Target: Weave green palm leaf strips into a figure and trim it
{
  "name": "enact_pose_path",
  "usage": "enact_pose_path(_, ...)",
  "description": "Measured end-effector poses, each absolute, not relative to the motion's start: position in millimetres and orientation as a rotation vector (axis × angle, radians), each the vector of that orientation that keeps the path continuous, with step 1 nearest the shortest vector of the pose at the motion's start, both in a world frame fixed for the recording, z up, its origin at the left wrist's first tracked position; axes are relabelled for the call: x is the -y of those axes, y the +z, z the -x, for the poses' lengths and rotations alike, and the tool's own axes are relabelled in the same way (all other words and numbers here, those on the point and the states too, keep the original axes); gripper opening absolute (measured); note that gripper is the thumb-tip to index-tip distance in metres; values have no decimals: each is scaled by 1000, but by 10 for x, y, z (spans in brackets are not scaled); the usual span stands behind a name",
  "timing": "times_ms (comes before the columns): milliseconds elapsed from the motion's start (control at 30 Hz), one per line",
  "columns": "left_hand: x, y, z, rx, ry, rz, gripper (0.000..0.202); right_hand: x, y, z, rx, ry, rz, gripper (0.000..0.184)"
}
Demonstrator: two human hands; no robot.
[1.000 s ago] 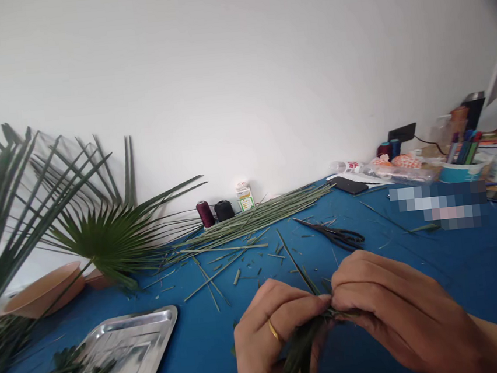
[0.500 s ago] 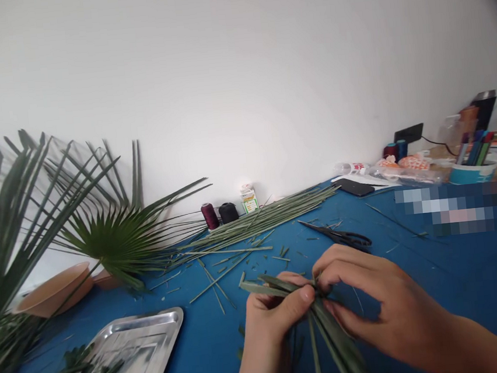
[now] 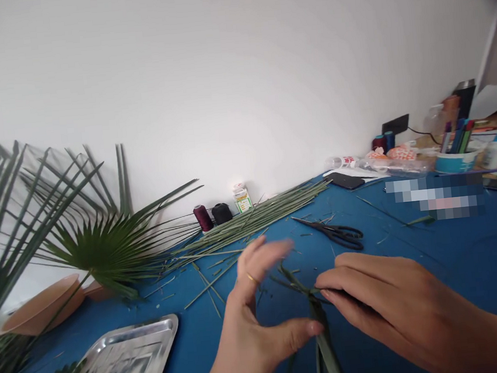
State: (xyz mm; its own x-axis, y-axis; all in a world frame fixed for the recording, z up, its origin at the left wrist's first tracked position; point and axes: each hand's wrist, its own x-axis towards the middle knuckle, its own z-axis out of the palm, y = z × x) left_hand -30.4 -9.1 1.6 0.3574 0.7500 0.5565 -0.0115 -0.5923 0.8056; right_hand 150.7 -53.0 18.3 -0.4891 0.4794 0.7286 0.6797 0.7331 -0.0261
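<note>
A bundle of green palm leaf strips [image 3: 328,349] hangs between my hands, with short leaf ends sticking out at its knotted top. My left hand [image 3: 255,321], a ring on one finger, has its fingers spread and a little blurred; its thumb tip touches the bundle's left side. My right hand [image 3: 400,301] is pinched closed on a thin palm leaf strip at the knot. Its lower fingers are curled out of sight. Beyond the hands lie black scissors [image 3: 339,234] on the blue table [image 3: 412,241].
A metal tray [image 3: 158,342] with cut leaves is at lower left. Behind it are a peach basin [image 3: 44,306] and a large palm leaf [image 3: 98,245]. Long strips [image 3: 251,218], thread spools [image 3: 203,218] and a phone [image 3: 343,180] lie along the wall. A pen cup [image 3: 456,162] stands right.
My left hand has let go of the bundle's top and spread its fingers. My right hand has shifted slightly right, pinching a strip. The bundle now hangs more upright.
</note>
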Motion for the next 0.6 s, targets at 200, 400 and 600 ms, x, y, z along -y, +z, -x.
enact_pose_path(200,280,154,248,-665,1250,-1748,15,595,161,-1504,2275,-521,848,23)
enact_pose_path(400,297,146,232,-729,1206,-1572,11,599,235,-1537,2314,-522,819,24)
enact_pose_path(600,266,100,234,-637,1121,-1258,8,576,226,-1615,2391,-328,832,20)
